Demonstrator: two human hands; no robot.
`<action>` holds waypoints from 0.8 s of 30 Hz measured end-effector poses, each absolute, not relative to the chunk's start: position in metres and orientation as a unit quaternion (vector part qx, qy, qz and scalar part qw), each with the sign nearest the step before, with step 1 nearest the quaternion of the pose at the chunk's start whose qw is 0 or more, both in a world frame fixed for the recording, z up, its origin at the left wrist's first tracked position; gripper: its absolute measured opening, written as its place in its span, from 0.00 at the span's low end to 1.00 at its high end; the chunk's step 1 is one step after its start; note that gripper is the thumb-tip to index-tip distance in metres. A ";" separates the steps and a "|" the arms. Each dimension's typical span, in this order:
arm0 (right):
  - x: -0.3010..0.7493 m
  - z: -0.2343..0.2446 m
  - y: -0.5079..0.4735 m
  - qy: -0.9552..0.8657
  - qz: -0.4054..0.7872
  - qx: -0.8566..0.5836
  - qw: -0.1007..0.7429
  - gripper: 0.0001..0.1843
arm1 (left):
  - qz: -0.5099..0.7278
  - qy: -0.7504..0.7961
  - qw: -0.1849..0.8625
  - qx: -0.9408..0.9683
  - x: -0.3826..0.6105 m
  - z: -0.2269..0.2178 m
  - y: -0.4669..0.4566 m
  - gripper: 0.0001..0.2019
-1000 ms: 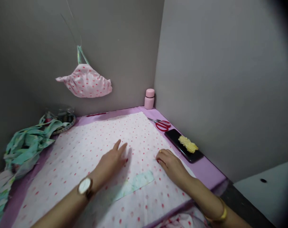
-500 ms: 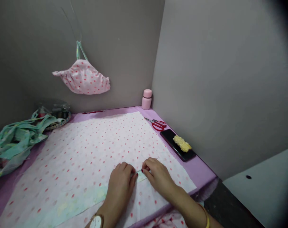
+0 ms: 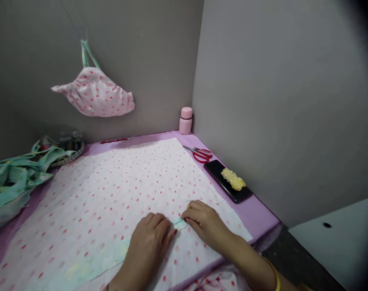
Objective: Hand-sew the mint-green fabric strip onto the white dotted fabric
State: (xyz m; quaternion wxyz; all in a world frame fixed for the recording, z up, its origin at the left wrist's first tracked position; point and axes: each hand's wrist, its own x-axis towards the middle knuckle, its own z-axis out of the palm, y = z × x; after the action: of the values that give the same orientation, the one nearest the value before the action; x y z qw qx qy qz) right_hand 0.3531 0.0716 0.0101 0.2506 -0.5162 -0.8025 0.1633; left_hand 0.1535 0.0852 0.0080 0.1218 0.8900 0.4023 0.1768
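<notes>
A white cloth with red dots [image 3: 132, 178] lies spread over a purple table [image 3: 256, 214]. Under its near part a pale green strip [image 3: 117, 250] shows through. My left hand [image 3: 150, 242] rests on the cloth with its fingers curled, pressing at the end of the strip. Close beside it, my right hand [image 3: 205, 222] has its fingers pinched at the same end of the strip. What either hand holds is hidden by the fingers.
Red-handled scissors [image 3: 200, 153], a black phone [image 3: 228, 182] with a yellow clip [image 3: 234, 179] on it and a pink bottle [image 3: 186, 120] line the right wall. A dotted pouch [image 3: 93, 93] hangs on the back wall. Green fabric [image 3: 17, 173] and a tray [image 3: 65, 149] sit left.
A second ago both hands lay further out on the cloth, the left one flat. They drew back and came together at the strip's end. My view has shifted slightly right.
</notes>
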 end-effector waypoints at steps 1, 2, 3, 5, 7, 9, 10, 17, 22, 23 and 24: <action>0.355 0.012 0.070 -0.810 0.167 -0.507 0.240 0.07 | 0.177 0.398 0.115 0.893 0.153 0.008 0.084 0.07; 0.356 0.014 0.069 -0.818 0.170 -0.500 0.229 0.05 | 0.177 0.395 0.108 0.895 0.153 0.009 0.083 0.06; 0.357 0.016 0.068 -0.824 0.170 -0.495 0.217 0.05 | 0.176 0.391 0.100 0.898 0.153 0.009 0.081 0.07; 0.359 0.018 0.066 -0.830 0.158 -0.496 0.200 0.06 | 0.176 0.387 0.084 0.901 0.153 0.008 0.080 0.08; 0.359 0.018 0.064 -0.829 0.141 -0.505 0.198 0.06 | 0.181 0.381 0.065 0.904 0.154 0.007 0.079 0.10; 0.358 0.016 0.064 -0.830 0.129 -0.504 0.203 0.07 | 0.187 0.374 0.050 0.907 0.154 0.006 0.079 0.10; 0.357 0.014 0.064 -0.831 0.124 -0.501 0.207 0.08 | 0.187 0.372 0.047 0.908 0.154 0.006 0.079 0.10; 0.357 0.005 0.066 -0.823 0.118 -0.502 0.238 0.06 | 0.178 0.378 0.066 0.906 0.153 0.009 0.077 0.06; 0.352 0.008 0.061 -0.815 0.108 -0.513 0.247 0.13 | 0.177 0.361 0.039 0.915 0.155 0.004 0.076 0.08; 0.349 0.008 0.058 -0.819 0.100 -0.512 0.238 0.18 | 0.176 0.357 0.034 0.917 0.155 0.002 0.076 0.09; 0.346 0.008 0.056 -0.826 0.092 -0.511 0.222 0.23 | 0.174 0.354 0.032 0.918 0.156 0.000 0.076 0.09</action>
State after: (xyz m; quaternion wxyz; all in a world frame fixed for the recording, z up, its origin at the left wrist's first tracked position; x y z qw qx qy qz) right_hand 0.3460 0.0555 0.0082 0.2217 -0.5105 -0.8256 0.0923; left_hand 0.1556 0.0762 0.0005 0.0317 0.9184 0.3540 0.1741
